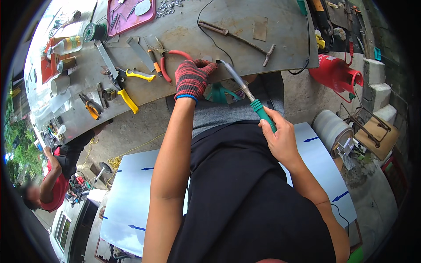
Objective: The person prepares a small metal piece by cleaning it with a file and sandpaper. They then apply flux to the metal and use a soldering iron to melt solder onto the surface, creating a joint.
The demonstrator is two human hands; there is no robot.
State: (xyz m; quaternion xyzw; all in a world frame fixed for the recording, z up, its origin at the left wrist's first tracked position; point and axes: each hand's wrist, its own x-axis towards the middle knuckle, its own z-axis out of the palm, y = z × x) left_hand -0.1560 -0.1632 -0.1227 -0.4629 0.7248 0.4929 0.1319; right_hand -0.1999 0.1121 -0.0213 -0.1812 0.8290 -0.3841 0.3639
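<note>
My bare right hand (280, 135) is closed round the green handle of a soldering iron (241, 81). Its metal shaft slants up and left, and the dark tip is beside the fingers of my left hand (191, 78). That hand wears a red and black knitted glove with a blue cuff and is at the table's near edge. Its fingers are curled together; whatever they hold is hidden. Just left of the glove lie red-handled pliers (164, 55) and a tool with an orange and black handle (155, 62).
The metal worktable (175, 26) carries yellow-handled snips (127, 101), orange-handled pliers (91, 107), a solder spool (94, 31), a pink tray (149, 17) and a rusty T-shaped rod (245, 41). A red gas cylinder (333, 73) lies right. Another person (55, 184) is at left.
</note>
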